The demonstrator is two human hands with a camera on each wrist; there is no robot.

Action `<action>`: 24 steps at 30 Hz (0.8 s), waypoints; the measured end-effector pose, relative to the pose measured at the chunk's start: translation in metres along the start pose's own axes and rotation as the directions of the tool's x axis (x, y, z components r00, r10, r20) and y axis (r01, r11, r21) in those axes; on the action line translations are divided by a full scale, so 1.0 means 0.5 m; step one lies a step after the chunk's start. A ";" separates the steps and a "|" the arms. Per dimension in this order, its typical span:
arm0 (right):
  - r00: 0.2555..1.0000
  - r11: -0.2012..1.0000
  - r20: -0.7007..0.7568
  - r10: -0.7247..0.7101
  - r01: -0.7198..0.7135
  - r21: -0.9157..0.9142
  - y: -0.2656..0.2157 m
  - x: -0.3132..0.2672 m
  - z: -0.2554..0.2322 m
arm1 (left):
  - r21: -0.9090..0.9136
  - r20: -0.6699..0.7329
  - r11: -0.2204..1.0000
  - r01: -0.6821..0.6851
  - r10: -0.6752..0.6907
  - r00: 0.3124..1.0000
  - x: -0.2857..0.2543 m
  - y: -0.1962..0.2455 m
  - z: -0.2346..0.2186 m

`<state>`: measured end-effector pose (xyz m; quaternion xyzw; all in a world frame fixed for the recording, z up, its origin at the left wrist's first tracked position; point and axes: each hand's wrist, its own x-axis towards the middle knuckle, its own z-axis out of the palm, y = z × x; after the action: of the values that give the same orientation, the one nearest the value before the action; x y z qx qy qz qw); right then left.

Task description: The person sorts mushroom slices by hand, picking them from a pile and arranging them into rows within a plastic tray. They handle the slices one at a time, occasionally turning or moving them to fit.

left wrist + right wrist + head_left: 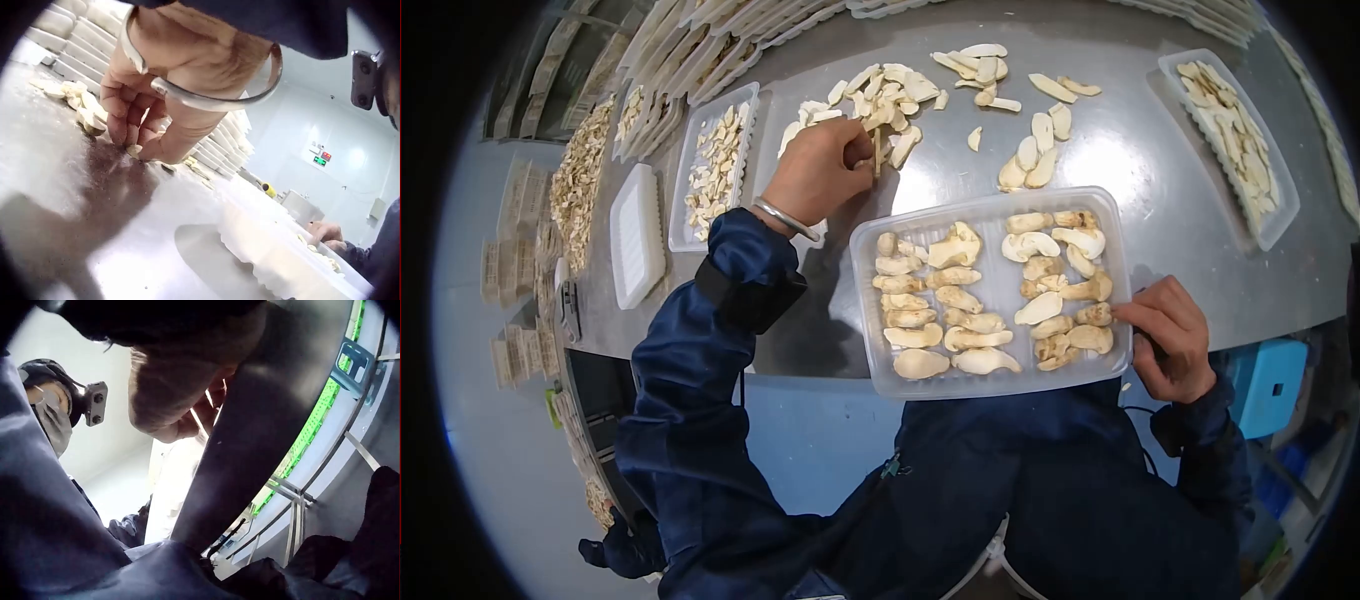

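Observation:
My left hand [820, 170] reaches over the steel table at a loose pile of pale mushroom slices [890, 90]. Thumb and fingertips pinch one mushroom slice [133, 150], low over the metal in the left wrist view. In front of me a clear plastic tray [990, 205] holds mushroom slices [980, 360] laid in rows, with a bare strip down the middle. At the tray's right side my right hand [1175, 340] holds the rim, its fingertips beside the outermost slices. In the right wrist view that hand [181, 394] is dark and its fingertips are partly hidden.
More slices [1040, 150] lie behind the tray. A filled tray [1280, 205] stands at the right, another [755, 100] at the left beside a white tray [637, 235]. Stacked trays [700, 60] line the back left. A blue stool [1270, 385] is below the table's edge.

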<state>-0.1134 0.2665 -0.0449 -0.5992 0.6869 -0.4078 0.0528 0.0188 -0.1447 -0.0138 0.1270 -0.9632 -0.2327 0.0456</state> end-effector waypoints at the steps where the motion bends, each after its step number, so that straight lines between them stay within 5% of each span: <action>1: 1.000 1.000 0.001 0.000 0.000 -0.003 0.000 0.000 -0.001 | 0.009 0.009 1.000 0.004 -0.004 1.000 0.000 -0.003 0.000; 8: 1.000 1.000 -0.002 -0.001 0.001 0.002 -0.003 0.001 -0.001 | 0.042 0.139 0.989 0.141 -0.146 0.979 -0.015 0.009 -0.027; 12: 1.000 1.000 -0.012 -0.013 0.013 0.009 0.000 0.000 0.002 | 0.061 0.075 0.995 0.085 -0.089 0.993 -0.038 0.002 -0.026; 18: 1.000 1.000 -0.007 -0.009 0.010 0.016 0.001 -0.001 0.002 | 0.063 0.089 0.981 0.184 -0.189 0.978 -0.064 0.011 -0.089; 22: 1.000 1.000 -0.005 0.001 -0.001 0.006 -0.001 -0.002 0.002 | -0.109 0.076 0.985 0.134 -0.126 0.989 -0.078 0.122 -0.102; 24: 1.000 1.000 0.001 0.006 -0.006 0.006 -0.002 -0.001 0.001 | -0.160 0.153 0.987 -0.018 0.043 0.987 -0.077 0.141 -0.067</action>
<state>-0.1121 0.2669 -0.0449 -0.5974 0.6873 -0.4093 0.0562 0.0452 -0.0885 0.0474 0.0897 -0.9441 -0.3169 -0.0166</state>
